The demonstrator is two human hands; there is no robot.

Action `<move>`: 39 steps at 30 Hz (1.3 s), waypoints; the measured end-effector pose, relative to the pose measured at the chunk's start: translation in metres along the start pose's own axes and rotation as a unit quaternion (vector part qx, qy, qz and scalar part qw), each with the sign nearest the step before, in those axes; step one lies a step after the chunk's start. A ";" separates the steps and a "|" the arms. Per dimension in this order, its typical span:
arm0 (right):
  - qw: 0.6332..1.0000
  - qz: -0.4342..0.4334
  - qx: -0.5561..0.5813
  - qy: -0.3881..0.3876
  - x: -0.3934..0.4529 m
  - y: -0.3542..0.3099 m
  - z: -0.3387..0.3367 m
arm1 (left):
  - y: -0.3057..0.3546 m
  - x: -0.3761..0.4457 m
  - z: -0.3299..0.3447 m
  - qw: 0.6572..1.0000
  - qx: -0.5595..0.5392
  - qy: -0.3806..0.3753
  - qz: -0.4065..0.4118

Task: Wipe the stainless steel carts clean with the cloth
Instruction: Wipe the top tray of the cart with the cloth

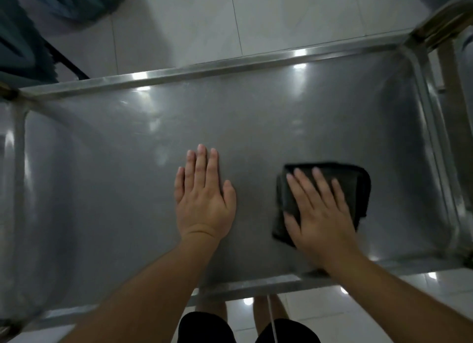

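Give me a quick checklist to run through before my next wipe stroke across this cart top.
1. Cloth lies flat on the cart top: ok.
2. Right hand presses on the cloth with fingers straight: ok.
3. Left hand rests flat on the steel, apart from the cloth: ok.
4. Path toward the far rim free of objects: ok.
5. Surface already clean: cannot tell, glare and blur.
6. Cart held steady against rolling: cannot tell, wheels out of view.

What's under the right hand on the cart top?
A folded dark cloth lies under the right hand, fingers flat on it, on the cart tray. The steel beneath the cloth is covered, so its state cannot be seen.
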State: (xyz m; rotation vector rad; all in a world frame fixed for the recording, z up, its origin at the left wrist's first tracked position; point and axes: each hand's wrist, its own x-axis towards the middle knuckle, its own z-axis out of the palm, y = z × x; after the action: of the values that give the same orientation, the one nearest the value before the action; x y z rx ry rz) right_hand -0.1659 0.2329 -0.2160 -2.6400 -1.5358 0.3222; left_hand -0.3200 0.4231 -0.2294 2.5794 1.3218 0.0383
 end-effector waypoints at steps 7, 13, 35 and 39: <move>0.999 0.043 0.012 0.011 0.214 -0.027 -0.026 | -0.002 0.000 0.000 1.000 0.001 -0.018 -0.003; 0.997 0.072 0.012 0.010 0.251 -0.043 -0.029 | -0.003 0.003 -0.011 0.999 -0.012 -0.051 -0.002; 0.997 -0.052 -0.002 -0.054 -0.084 -0.099 0.021 | -0.096 0.045 -0.025 0.997 0.013 -0.004 0.078; 0.993 -0.085 -0.004 -0.080 -0.055 -0.096 0.020 | -0.096 0.045 -0.026 0.996 0.018 -0.011 0.083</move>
State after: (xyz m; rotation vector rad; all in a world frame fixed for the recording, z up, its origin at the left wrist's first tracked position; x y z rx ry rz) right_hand -0.2781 0.2317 -0.2118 -2.5204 -1.7994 0.5261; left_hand -0.3734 0.5183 -0.2299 2.7053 1.1069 0.0160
